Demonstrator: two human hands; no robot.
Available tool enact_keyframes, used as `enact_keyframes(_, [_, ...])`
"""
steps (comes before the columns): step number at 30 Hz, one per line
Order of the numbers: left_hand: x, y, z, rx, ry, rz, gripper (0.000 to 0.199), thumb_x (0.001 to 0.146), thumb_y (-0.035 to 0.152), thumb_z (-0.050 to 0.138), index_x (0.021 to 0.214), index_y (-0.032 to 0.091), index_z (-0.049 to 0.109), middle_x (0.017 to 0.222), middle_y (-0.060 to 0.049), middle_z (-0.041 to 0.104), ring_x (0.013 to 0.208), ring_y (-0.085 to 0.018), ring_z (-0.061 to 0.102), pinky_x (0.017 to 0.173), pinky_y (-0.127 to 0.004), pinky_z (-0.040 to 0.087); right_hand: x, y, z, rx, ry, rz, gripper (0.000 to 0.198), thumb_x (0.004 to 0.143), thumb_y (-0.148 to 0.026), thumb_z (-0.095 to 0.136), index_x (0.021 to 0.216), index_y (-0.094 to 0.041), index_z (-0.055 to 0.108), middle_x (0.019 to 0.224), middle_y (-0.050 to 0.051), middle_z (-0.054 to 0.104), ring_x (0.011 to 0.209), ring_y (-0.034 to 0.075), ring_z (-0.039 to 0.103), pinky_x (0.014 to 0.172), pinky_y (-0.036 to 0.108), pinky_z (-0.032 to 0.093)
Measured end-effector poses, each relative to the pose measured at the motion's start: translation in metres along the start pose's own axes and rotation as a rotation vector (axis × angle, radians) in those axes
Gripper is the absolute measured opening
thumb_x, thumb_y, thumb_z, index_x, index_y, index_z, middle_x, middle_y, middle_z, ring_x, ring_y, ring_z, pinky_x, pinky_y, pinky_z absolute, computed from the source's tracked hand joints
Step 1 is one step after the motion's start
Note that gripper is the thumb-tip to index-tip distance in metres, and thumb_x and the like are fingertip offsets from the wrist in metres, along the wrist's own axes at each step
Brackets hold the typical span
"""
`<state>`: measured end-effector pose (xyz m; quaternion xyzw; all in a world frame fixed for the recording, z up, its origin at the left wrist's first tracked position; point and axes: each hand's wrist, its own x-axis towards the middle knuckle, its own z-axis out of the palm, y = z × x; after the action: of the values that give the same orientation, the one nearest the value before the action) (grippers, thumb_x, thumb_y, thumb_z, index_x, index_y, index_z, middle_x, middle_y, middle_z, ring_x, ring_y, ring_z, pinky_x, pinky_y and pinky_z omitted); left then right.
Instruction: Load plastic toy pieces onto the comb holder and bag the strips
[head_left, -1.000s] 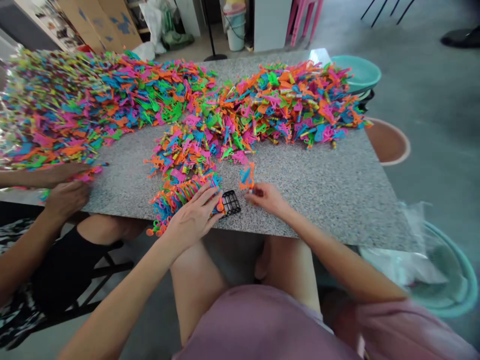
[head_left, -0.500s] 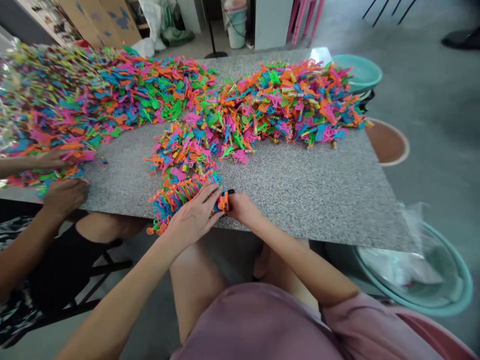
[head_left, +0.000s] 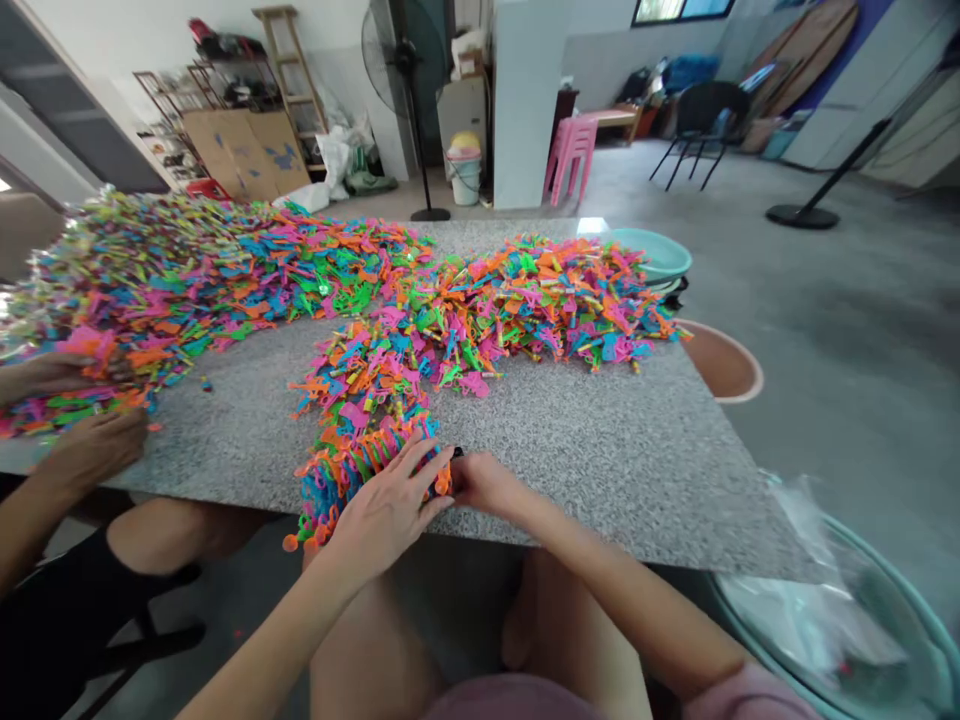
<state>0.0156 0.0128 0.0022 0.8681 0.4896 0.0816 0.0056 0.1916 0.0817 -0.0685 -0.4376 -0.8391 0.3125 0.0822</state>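
Note:
A packed row of small bright plastic toy pieces (head_left: 341, 478) lies along the near table edge, with round orange ends sticking out at its left. My left hand (head_left: 394, 503) is laid over the right part of this row, fingers on top and thumb on the near side, holding it together. Against the row's right end is my right hand (head_left: 484, 483), its fingers curled closed. A small black thing (head_left: 457, 453) shows at its fingertips; the rest of what it grips is hidden. A loose heap of the same pieces (head_left: 480, 320) spreads just beyond.
The grey speckled table (head_left: 600, 450) carries a larger heap of toy pieces (head_left: 187, 270) at left, where a co-worker's hands (head_left: 101, 445) handle some. Past the right edge are a teal basin (head_left: 652, 252), a brown tub (head_left: 720, 365) and a teal basket (head_left: 911, 620) with clear plastic bags.
The view has tilted up, so the table sits lower and more of the room shows. My hands keep their places on the row. The co-worker's farther hand now has a pink piece at it.

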Motion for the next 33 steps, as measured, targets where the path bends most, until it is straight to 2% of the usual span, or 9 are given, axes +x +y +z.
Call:
enact_keyframes(2, [-0.001, 0.0, 0.0, 0.025, 0.008, 0.002, 0.045, 0.096, 0.038, 0.049, 0.138, 0.02, 0.047, 0.139, -0.014, 0.05, 0.133, -0.028, 0.047, 0.102, -0.043, 0.05, 0.017, 0.022, -0.024, -0.105, 0.124, 0.107, 0.022, 0.078, -0.012, 0.065, 0.1, -0.018, 0.067, 0.099, 0.007, 0.07, 0.085, 0.019, 0.066, 0.073, 0.026, 0.049])
enact_keyframes(5, [-0.001, 0.001, 0.002, 0.053, 0.013, -0.001, 0.042, 0.096, 0.038, 0.051, 0.134, 0.02, 0.05, 0.137, -0.014, 0.052, 0.132, -0.028, 0.048, 0.102, -0.042, 0.05, 0.05, 0.047, -0.058, -0.424, 0.361, 0.282, 0.042, 0.082, -0.001, 0.052, 0.122, -0.014, 0.056, 0.124, 0.017, 0.058, 0.105, 0.024, 0.062, 0.078, 0.028, 0.05])
enact_keyframes(8, [-0.003, 0.0, 0.002, 0.05, 0.003, 0.003, 0.039, 0.095, 0.036, 0.052, 0.13, 0.019, 0.053, 0.134, -0.013, 0.055, 0.133, -0.028, 0.047, 0.102, -0.043, 0.05, 0.069, 0.057, -0.07, -0.585, 0.289, 0.22, 0.04, 0.085, 0.001, 0.045, 0.122, -0.009, 0.054, 0.122, 0.021, 0.058, 0.108, 0.026, 0.061, 0.079, 0.029, 0.05])
enact_keyframes(10, [-0.006, -0.002, 0.0, 0.034, -0.013, 0.016, 0.038, 0.095, 0.035, 0.052, 0.129, 0.018, 0.054, 0.134, -0.013, 0.056, 0.133, -0.028, 0.047, 0.104, -0.042, 0.049, 0.065, 0.061, -0.068, -0.593, 0.241, 0.192, 0.035, 0.087, 0.0, 0.043, 0.117, -0.009, 0.057, 0.115, 0.02, 0.062, 0.101, 0.025, 0.064, 0.078, 0.028, 0.049])
enact_keyframes(14, [-0.012, -0.005, -0.008, -0.038, -0.071, 0.037, 0.038, 0.095, 0.035, 0.052, 0.13, 0.019, 0.052, 0.141, -0.012, 0.05, 0.133, -0.027, 0.047, 0.105, -0.041, 0.048, 0.028, 0.075, -0.057, -0.422, 0.239, 0.306, 0.022, 0.084, -0.003, 0.05, 0.1, -0.013, 0.063, 0.102, 0.016, 0.067, 0.091, 0.024, 0.067, 0.074, 0.028, 0.048])
enact_keyframes(17, [-0.012, -0.005, -0.012, -0.068, -0.1, 0.037, 0.04, 0.096, 0.038, 0.05, 0.131, 0.018, 0.052, 0.141, -0.014, 0.049, 0.134, -0.028, 0.045, 0.104, -0.043, 0.048, 0.003, 0.079, -0.044, -0.025, 0.224, 0.375, 0.005, 0.081, -0.015, 0.061, 0.086, -0.014, 0.062, 0.085, 0.009, 0.069, 0.074, 0.021, 0.067, 0.064, 0.026, 0.048])
enact_keyframes(21, [-0.011, -0.004, -0.009, -0.034, -0.087, 0.027, 0.041, 0.098, 0.042, 0.045, 0.131, 0.019, 0.051, 0.14, -0.013, 0.05, 0.136, -0.029, 0.043, 0.106, -0.045, 0.046, 0.0, 0.059, -0.017, 0.52, 0.238, 0.203, 0.012, 0.079, -0.023, 0.065, 0.088, -0.017, 0.06, 0.07, -0.001, 0.065, 0.052, 0.013, 0.06, 0.052, 0.022, 0.044])
enact_keyframes(26, [-0.011, -0.003, -0.008, 0.018, -0.081, 0.042, 0.042, 0.099, 0.043, 0.042, 0.131, 0.019, 0.052, 0.139, -0.013, 0.05, 0.13, -0.028, 0.049, 0.104, -0.044, 0.048, 0.027, 0.022, 0.01, 0.502, 0.318, -0.054, 0.012, 0.072, -0.024, 0.071, 0.073, -0.018, 0.06, 0.067, -0.003, 0.061, 0.063, 0.012, 0.055, 0.06, 0.021, 0.038])
enact_keyframes(33, [-0.01, -0.002, -0.009, 0.023, -0.086, 0.006, 0.04, 0.098, 0.039, 0.044, 0.134, 0.021, 0.051, 0.139, -0.012, 0.05, 0.125, -0.029, 0.054, 0.101, -0.045, 0.051, 0.043, 0.021, 0.017, 0.499, 0.204, -0.119, 0.006, 0.073, -0.017, 0.064, 0.069, -0.017, 0.059, 0.062, -0.006, 0.055, 0.06, 0.009, 0.047, 0.059, 0.02, 0.033])
